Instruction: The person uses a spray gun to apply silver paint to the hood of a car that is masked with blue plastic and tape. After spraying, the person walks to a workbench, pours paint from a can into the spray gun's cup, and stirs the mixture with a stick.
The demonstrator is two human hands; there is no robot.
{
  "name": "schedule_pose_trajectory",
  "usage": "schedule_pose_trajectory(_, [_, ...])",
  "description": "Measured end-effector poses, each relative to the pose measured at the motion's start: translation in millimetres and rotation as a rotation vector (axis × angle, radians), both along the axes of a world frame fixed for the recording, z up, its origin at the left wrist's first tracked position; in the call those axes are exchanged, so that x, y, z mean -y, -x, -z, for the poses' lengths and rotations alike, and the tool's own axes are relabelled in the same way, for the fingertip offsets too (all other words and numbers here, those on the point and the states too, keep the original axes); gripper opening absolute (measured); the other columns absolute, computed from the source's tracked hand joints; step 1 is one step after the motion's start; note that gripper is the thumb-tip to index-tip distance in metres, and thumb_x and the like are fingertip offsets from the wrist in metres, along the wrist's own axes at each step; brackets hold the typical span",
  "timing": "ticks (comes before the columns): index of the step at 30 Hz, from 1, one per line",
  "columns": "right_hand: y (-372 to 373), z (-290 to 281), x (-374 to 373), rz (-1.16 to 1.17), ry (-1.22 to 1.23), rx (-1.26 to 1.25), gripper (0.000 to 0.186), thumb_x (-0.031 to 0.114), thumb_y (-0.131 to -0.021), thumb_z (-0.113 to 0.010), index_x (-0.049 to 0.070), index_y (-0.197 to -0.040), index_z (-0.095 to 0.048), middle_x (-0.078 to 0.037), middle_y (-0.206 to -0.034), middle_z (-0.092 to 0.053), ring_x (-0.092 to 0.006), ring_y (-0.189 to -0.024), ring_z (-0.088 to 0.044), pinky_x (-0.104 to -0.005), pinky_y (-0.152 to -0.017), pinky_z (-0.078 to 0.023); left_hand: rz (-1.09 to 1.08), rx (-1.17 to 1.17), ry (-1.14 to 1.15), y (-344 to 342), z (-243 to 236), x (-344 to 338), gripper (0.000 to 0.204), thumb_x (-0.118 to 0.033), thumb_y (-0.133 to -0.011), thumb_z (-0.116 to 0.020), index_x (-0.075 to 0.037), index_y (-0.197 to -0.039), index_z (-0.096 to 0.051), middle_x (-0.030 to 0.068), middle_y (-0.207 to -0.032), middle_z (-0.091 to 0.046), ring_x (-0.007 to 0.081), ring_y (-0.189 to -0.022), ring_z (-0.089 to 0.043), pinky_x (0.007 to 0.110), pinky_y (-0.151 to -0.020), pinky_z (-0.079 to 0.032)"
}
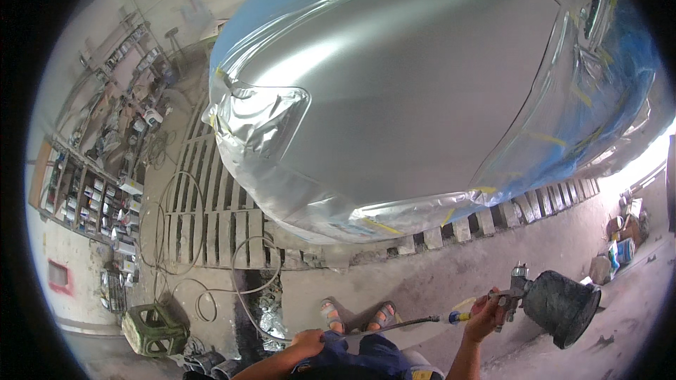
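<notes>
Head view: on the near side of the car (429, 91), the right hand (482, 317) grips the spray gun (548, 300), clear of the car; the left hand (306, 344) clasps the hose (401, 325).

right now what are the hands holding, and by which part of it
The right hand grips the spray gun by its handle; the left hand holds the hose partway along.

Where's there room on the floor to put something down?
Bare floor lies between the wooden slats and the sandals, and further right, between the slats and the held spray gun. The left is crowded: hose loops, a green crate and packed shelves.
</notes>
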State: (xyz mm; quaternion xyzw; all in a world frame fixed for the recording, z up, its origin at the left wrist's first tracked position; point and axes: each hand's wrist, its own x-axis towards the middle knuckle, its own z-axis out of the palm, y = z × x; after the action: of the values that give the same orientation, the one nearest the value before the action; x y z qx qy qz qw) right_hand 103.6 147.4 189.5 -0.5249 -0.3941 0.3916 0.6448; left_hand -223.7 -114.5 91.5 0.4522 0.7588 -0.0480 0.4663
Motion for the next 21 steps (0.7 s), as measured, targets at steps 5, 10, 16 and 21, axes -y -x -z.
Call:
schedule_pose_trajectory(5, [9.6, 45.3, 17.3, -0.256, 0.034, 0.152, 0.024, 0.020, -0.095, -0.048, 0.003, -0.111, -0.055, 0.001, -0.075, -0.049, -0.0076, -0.062, -0.042, -0.0221, -0.052, -0.034, -0.002, -0.085, 0.067, -5.2, 5.7, 2.0, 0.031, -0.030, -0.077, -0.059, -0.013, -0.102, -0.062, 0.0138, -0.095, -0.066, 0.0328, -0.092, -0.063, 0.044, -0.078, -0.049])
schedule_pose_trajectory(10, [46.7, 64.4, 83.2, -0.785, 0.051, 0.451, 0.023, 0.018, -0.094, -0.048, 0.003, -0.110, -0.055, -0.001, -0.078, -0.050, -0.0092, -0.064, -0.044, -0.0237, -0.054, -0.037, 0.034, -0.065, 0.278, 20.8, 9.9, 20.2, 0.029, -0.023, -0.074, -0.058, -0.013, -0.100, -0.064, 0.0141, -0.098, -0.066, 0.0334, -0.094, -0.063, 0.045, -0.079, -0.049])
schedule_pose_trajectory(16, [35.5, 93.5, 53.8, -0.702, 0.128, 0.205, 0.021, 0.015, -0.093, -0.049, 0.003, -0.109, -0.055, -0.002, -0.081, -0.052, -0.0111, -0.065, -0.046, -0.0257, -0.055, -0.040, 0.039, -0.130, 0.214, 25.1, 18.4, 26.4, 0.030, -0.020, -0.072, -0.059, -0.012, -0.101, -0.063, 0.0149, -0.101, -0.065, 0.0346, -0.097, -0.062, 0.045, -0.081, -0.049])
schedule_pose_trajectory(21, [0.2, 29.1, -6.2, -0.235, 0.052, -0.037, 0.020, 0.017, -0.094, -0.049, 0.003, -0.108, -0.054, -0.002, -0.081, -0.051, -0.0096, -0.065, -0.045, -0.0253, -0.056, -0.038, -0.004, -0.069, 0.065, -7.1, -3.1, 3.9, 0.031, -0.024, -0.073, -0.059, -0.012, -0.101, -0.062, 0.0152, -0.101, -0.065, 0.0354, -0.097, -0.061, 0.046, -0.081, -0.048])
